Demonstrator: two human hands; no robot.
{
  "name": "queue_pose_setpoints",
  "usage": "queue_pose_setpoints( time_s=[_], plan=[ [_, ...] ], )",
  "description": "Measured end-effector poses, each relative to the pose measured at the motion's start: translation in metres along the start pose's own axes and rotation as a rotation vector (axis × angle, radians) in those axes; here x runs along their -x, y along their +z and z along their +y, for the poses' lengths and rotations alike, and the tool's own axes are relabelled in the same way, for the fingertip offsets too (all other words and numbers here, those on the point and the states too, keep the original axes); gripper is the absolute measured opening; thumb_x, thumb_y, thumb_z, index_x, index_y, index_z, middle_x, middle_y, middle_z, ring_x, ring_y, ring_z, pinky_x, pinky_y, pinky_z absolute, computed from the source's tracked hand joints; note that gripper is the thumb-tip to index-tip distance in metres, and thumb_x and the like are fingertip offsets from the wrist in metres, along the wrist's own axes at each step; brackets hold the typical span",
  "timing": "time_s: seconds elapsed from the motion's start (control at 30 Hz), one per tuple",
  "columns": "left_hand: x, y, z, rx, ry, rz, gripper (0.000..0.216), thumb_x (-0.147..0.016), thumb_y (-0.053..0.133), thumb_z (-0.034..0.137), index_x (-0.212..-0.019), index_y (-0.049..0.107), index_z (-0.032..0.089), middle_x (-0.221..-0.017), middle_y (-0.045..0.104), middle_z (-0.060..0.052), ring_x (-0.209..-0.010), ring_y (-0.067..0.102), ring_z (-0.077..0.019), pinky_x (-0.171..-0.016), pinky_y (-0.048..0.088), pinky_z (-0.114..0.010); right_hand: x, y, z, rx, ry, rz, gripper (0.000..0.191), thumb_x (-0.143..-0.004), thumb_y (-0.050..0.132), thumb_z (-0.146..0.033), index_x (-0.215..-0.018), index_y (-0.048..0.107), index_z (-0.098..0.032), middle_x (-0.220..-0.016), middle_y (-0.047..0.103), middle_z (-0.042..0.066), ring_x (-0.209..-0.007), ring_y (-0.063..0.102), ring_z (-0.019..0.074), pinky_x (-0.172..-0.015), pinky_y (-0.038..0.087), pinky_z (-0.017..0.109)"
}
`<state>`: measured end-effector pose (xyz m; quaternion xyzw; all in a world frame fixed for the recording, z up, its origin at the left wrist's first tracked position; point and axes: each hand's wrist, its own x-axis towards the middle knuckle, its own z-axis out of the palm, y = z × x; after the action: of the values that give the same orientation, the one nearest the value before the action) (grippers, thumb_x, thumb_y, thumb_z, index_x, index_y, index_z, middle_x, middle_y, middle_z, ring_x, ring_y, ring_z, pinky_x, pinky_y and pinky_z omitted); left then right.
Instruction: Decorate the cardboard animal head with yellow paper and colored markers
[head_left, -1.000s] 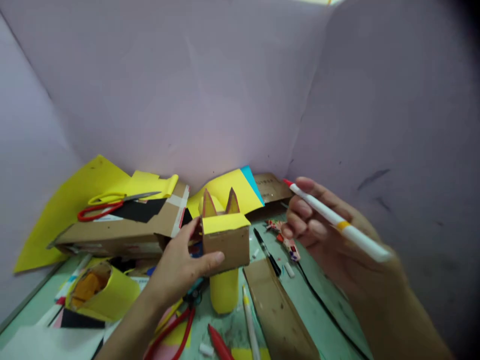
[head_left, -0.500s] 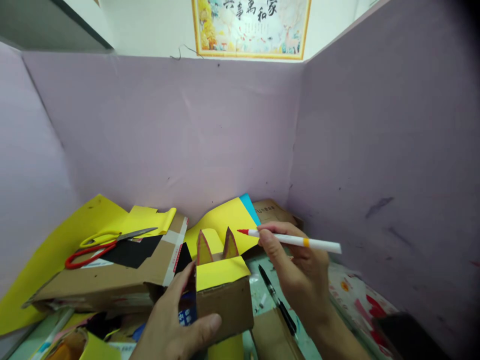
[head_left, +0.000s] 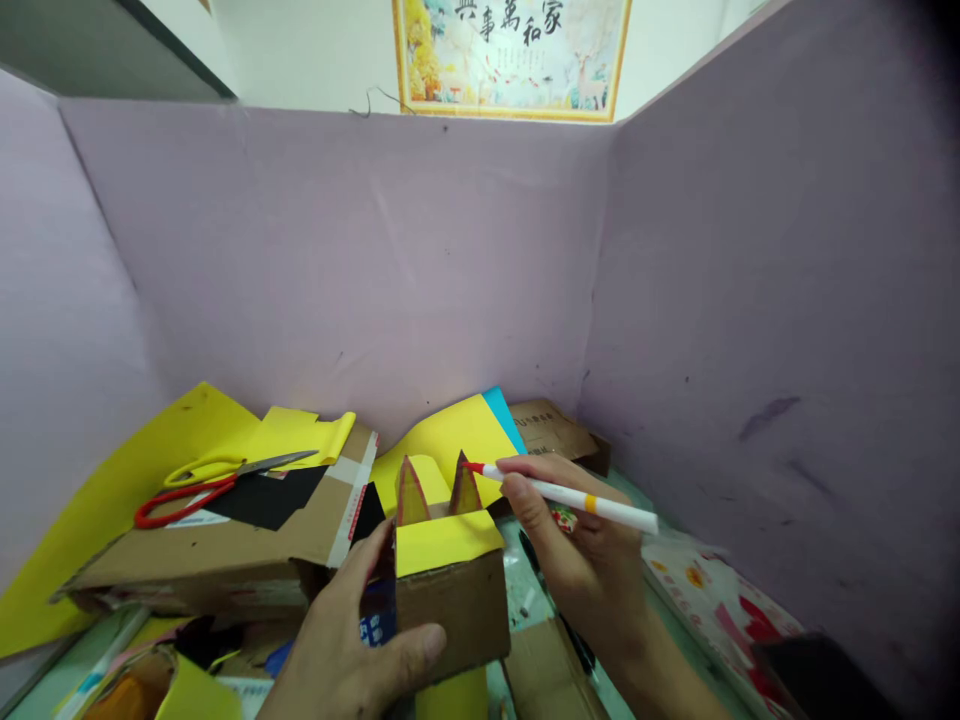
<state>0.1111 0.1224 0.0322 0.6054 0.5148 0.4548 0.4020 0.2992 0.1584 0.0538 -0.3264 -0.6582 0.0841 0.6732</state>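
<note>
My left hand point(head_left: 360, 625) grips a small cardboard box point(head_left: 454, 615) by its left side, thumb on the front face. Yellow paper point(head_left: 448, 542) covers the box's top, and two pointed ears stand up from it, yellow with red-coloured edges. Between the thumb and fingers of my right hand point(head_left: 577, 550) is a white marker point(head_left: 574, 495) with a red tip and an orange band. Its tip meets the upper part of the right ear point(head_left: 466, 488), or lies just in front of it. Part of a black pen point(head_left: 579, 645) shows beneath my right hand.
Scissors point(head_left: 217, 485) with red and yellow handles lie on a larger cardboard box point(head_left: 195, 570) at left, beside black and yellow paper. Yellow and blue sheets point(head_left: 504, 415) lean at the back wall. A dark flat object point(head_left: 825, 670) sits at the lower right.
My right hand has moved the marker left, bringing its red tip to the right ear. The left hand keeps its hold on the box. The whole view has shifted slightly.
</note>
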Motion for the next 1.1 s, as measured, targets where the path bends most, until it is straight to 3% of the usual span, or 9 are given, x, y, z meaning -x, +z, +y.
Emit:
queue_pose_setpoints(
  time_s=[0.3,0.5,1.1],
  plan=[
    [-0.0012,-0.0020,-0.0074,0.002,-0.007,-0.013,0.085,-0.060,0.073,0.047,-0.135,0.043,0.017,-0.138,0.050,-0.013,-0.124,0.047,-0.0367,-0.104,0.037,-0.050,0.0004,0.0025,0.0040,-0.001,-0.012,-0.020,0.012,-0.083,0.059,-0.015,-0.089,0.067,-0.022,-0.084,0.071,0.000,-0.079,0.065,0.0121,-0.072,0.051,0.024],
    [-0.0001,-0.0019,-0.0017,0.018,-0.028,-0.060,0.085,-0.062,0.071,0.047,-0.136,0.041,0.017,-0.134,0.055,-0.013,-0.122,0.049,-0.0365,-0.099,0.043,-0.047,0.0012,0.0006,0.0005,-0.013,0.026,-0.055,0.009,-0.083,0.060,-0.017,-0.085,0.067,-0.021,-0.079,0.070,0.000,-0.073,0.064,0.0124,-0.067,0.051,0.024],
    [0.0013,-0.0011,-0.0016,0.013,-0.064,-0.006,0.085,-0.059,0.073,0.046,-0.133,0.043,0.018,-0.134,0.055,-0.011,-0.119,0.052,-0.0357,-0.099,0.043,-0.044,0.0057,0.0003,-0.0022,0.012,0.179,-0.115,0.008,-0.079,0.063,-0.025,-0.075,0.069,-0.021,-0.071,0.072,0.001,-0.067,0.067,0.0145,-0.061,0.052,0.025]
  ],
)
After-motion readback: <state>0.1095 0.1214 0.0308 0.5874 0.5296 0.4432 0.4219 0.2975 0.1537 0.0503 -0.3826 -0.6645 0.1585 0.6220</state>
